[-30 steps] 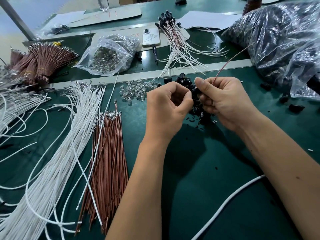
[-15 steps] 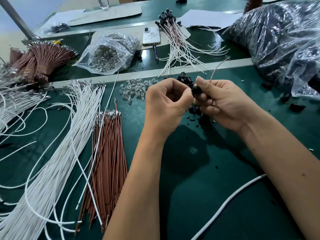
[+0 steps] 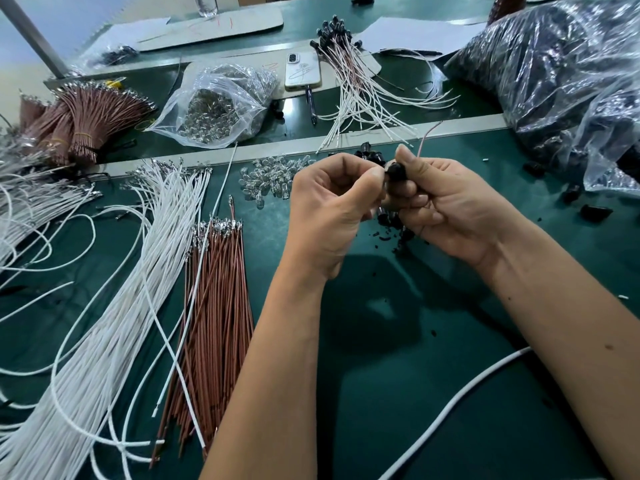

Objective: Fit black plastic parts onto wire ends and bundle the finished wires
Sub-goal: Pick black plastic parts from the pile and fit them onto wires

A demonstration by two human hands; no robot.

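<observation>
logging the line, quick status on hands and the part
Left hand curled, fingertips at the black plastic part. Right hand pinches that part, thin wire rising behind its thumb. Nothing in the way; loose black parts lie underneath.

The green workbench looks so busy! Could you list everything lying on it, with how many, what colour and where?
Loose white wires: many, white, left side.
Loose brown wires: many, reddish brown, beside the white ones.
Tied brown wire bundles: several, reddish brown, far left.
Clear plastic bag of small glass bulbs: one, clear, far centre.
Loose glass bulbs: a small heap, clear, ahead of the left hand.
Finished wires with black caps: one bunch, far centre.
White phone: one, beside that bunch.
Big plastic bag of black parts: one, far right.
Thick white cable: one, near right.
Black plastic part: one, held between both hands.
Left hand: pinching.
Right hand: gripping the part.
</observation>
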